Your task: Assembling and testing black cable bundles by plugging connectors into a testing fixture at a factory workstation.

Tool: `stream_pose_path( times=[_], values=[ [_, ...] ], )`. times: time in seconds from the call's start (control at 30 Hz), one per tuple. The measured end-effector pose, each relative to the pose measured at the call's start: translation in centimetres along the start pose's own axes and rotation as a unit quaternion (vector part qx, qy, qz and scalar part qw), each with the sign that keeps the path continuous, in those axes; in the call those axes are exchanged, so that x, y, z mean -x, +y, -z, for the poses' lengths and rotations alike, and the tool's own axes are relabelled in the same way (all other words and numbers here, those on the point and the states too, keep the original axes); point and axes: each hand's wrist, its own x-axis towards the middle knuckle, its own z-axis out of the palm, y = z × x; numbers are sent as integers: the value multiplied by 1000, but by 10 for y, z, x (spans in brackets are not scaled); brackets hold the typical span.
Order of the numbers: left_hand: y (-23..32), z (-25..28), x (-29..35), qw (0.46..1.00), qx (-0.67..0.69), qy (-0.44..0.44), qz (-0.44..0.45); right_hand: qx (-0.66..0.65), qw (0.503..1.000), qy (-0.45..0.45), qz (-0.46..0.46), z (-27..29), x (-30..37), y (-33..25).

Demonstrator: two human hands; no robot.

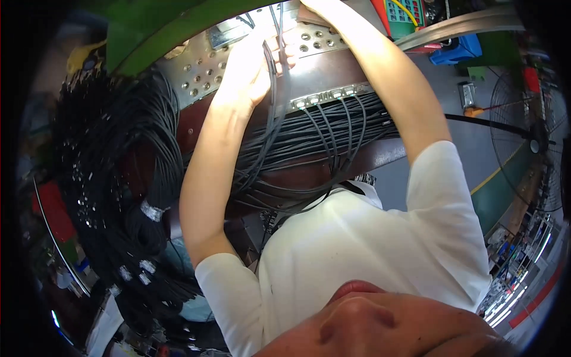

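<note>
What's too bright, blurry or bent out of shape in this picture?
Head view, top middle: strong glare washes out much of the left hand, and the dark cables crossing it look a little smeared; head view, top left: the green band is soft; head view, right edge: the fan looks stretched by the wide lens, and the corners go black.

Head view: left fisheye of a side-by-side pair worn on the head, looking steeply down.
Face point(363, 324): nearest the lens, along the lower edge.
Shirt point(339, 244): close, seen from above.
Arms point(401, 86): reach away toward the top edge.
Cables point(285, 146): middle distance, mid-picture.
Fan point(538, 143): farther off, at right.
Rim: dark at the corners; the metal rail point(464, 25) bends there.
</note>
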Motion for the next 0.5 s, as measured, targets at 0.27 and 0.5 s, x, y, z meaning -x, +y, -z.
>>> stream_pose_path(
  times=[0.27, 0.5],
  values=[
    [-24, -32, 72, 996, 61, 31, 62, 149, 951, 229, 145, -109, 23, -26],
    [66, 38, 206, 968, 163, 3, -192, 94, 973, 150, 148, -108, 51, -3]
  ],
)
